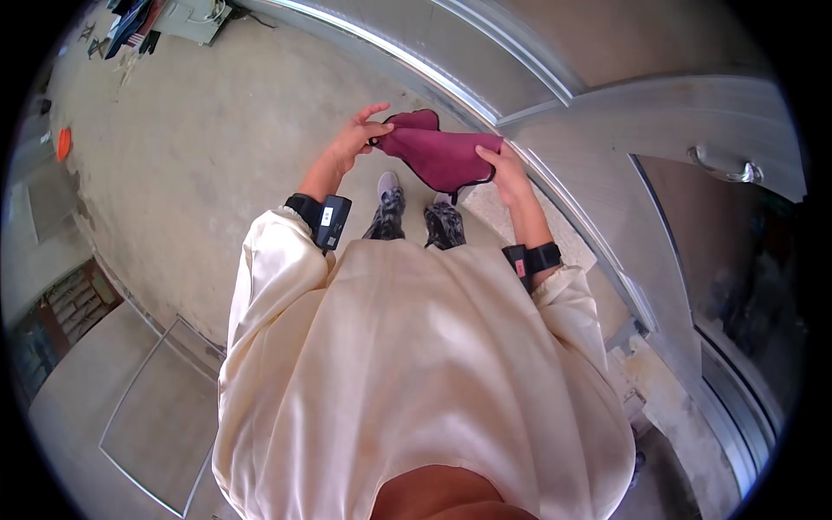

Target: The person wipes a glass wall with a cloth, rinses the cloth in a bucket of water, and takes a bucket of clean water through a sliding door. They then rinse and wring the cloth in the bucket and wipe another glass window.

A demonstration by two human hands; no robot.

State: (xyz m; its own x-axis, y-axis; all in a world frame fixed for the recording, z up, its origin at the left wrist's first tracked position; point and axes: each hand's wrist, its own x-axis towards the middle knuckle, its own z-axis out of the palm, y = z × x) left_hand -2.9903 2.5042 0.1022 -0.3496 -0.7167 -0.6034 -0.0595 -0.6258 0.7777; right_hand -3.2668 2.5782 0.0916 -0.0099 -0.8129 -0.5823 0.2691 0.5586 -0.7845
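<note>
A maroon cloth (442, 158) with a dark edging is stretched between my two hands, well above the floor and beyond my shoes. My left hand (354, 139) pinches its left end between thumb and fingers, one finger pointing outward. At the other end my right hand (508, 172) grips the cloth, thumb on top and the fingers mostly hidden behind. The middle of the cloth sags and its lower edge hangs in a fold. Black bands with small devices are strapped round both my forearms.
Along the right runs a metal-framed door (737, 121) with a curved handle (726, 166). Concrete floor (217, 113) spreads to the left. A pale machine or box (192, 19) stands at the top left, an orange object (64, 144) at the far left. A thin metal frame (130, 407) is at lower left.
</note>
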